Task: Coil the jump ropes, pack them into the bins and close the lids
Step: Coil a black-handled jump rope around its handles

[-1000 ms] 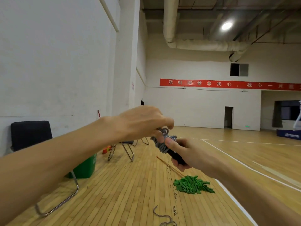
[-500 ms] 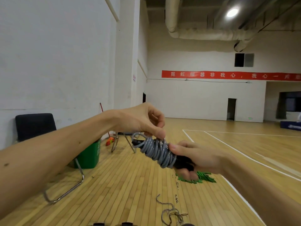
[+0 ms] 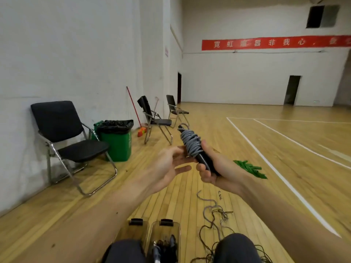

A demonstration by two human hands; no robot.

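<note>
Two clear bins (image 3: 165, 228) are standing between the person's knees. The left hand (image 3: 165, 168) is lying open, palm up, just beside the coiled grey jump rope (image 3: 191, 143). The right hand (image 3: 222, 167) is gripping its black handles, holding it above the floor. Loose ropes (image 3: 214, 217) are lying below.

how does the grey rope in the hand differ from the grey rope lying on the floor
The grey jump rope wound round black handles is coiled tight; the loose grey rope on the wooden floor sprawls in open bends. The wound one is held up in the right hand; the loose one lies untouched, tangled with darker cords. Both are grey cord.
</note>
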